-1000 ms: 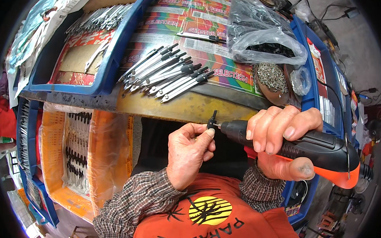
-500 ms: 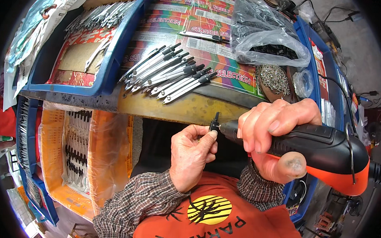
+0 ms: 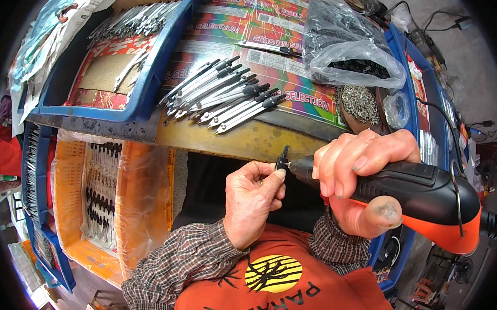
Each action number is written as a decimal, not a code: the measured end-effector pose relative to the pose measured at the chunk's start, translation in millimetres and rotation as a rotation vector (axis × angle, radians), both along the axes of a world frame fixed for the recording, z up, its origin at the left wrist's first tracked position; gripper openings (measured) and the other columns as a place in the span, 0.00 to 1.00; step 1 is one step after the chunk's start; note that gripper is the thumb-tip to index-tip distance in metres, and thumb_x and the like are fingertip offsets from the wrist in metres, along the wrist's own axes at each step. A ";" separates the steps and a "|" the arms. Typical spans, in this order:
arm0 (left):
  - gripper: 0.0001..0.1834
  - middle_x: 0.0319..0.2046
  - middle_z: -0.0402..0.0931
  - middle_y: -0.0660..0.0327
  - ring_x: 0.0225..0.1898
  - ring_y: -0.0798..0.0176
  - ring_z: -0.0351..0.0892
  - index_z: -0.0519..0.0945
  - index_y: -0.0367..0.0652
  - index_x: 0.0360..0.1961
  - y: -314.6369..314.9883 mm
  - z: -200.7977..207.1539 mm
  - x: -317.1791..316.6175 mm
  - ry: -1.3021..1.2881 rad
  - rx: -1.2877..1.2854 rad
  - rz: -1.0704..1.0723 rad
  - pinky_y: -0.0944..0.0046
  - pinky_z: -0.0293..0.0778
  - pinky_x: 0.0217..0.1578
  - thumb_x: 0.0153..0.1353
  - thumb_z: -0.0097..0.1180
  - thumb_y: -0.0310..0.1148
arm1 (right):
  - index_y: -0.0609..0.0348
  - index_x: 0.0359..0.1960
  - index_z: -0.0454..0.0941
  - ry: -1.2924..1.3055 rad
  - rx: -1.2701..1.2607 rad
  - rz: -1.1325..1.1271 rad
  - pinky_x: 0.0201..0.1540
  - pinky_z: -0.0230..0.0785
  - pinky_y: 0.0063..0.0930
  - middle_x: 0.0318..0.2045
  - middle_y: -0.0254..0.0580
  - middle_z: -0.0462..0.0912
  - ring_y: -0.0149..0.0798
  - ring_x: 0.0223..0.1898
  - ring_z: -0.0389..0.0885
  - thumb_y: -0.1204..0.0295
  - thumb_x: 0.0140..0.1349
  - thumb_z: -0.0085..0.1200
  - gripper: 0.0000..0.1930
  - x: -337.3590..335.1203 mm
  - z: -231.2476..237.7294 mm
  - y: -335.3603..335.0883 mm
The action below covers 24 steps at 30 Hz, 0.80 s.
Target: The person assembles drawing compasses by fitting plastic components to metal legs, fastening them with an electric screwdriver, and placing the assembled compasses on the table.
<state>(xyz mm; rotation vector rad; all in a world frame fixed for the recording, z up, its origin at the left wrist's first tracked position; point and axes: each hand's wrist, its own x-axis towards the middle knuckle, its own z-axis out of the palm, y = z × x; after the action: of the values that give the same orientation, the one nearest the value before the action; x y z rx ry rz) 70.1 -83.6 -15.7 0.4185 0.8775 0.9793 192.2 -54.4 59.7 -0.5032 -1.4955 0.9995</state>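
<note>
Between thumb and fingers, my left hand (image 3: 252, 202) pinches a drawing compass by its small black head (image 3: 282, 161); the rest of it is hidden by the hand. My right hand (image 3: 364, 176) is wrapped round a black and orange electric screwdriver (image 3: 424, 190). The screwdriver's bit points left and meets the side of the black head. Beyond my hands, a pile of drawing compasses (image 3: 220, 98) with silver legs and black heads lies near the table's front edge. A brown dish of small metal screws (image 3: 360, 104) stands to the right of the pile.
An open clear plastic bag of black parts (image 3: 358, 65) lies behind the dish. At left are a blue tray of silver legs (image 3: 146, 84) and a plastic-lined orange crate (image 3: 130, 205) holding compasses. A cable (image 3: 442, 111) hangs at right, beside another blue tray (image 3: 416, 68).
The whole view has shifted very slightly. Both hands keep their grips, with the screwdriver bit still at the compass head.
</note>
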 end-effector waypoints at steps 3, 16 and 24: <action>0.06 0.21 0.71 0.63 0.20 0.75 0.66 0.71 0.34 0.32 -0.5 -0.1 0.3 0.017 0.010 0.001 0.78 0.61 0.16 0.59 0.51 0.26 | 0.58 0.33 0.64 0.003 0.036 0.014 0.22 0.66 0.25 0.17 0.33 0.70 0.30 0.17 0.70 0.45 0.48 0.58 0.28 -0.3 -1.6 0.0; 0.06 0.19 0.70 0.64 0.17 0.76 0.64 0.72 0.34 0.33 -0.1 -3.5 0.5 0.071 0.038 0.008 0.79 0.60 0.15 0.58 0.52 0.26 | 0.58 0.34 0.63 -0.004 0.093 0.045 0.22 0.65 0.25 0.18 0.33 0.69 0.30 0.16 0.69 0.45 0.49 0.57 0.28 5.0 -5.4 1.1; 0.06 0.19 0.70 0.64 0.18 0.76 0.65 0.72 0.33 0.33 -0.2 -3.1 -0.2 0.063 0.034 0.011 0.79 0.61 0.15 0.58 0.52 0.26 | 0.57 0.35 0.63 -0.016 0.123 0.089 0.21 0.65 0.25 0.17 0.33 0.70 0.30 0.16 0.69 0.45 0.49 0.57 0.29 0.8 -0.4 -0.3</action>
<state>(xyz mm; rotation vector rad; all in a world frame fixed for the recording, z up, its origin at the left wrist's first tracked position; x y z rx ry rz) 70.0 -83.9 -18.8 0.4758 0.9220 0.9969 193.0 -54.8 59.3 -0.3606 -1.5942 0.9674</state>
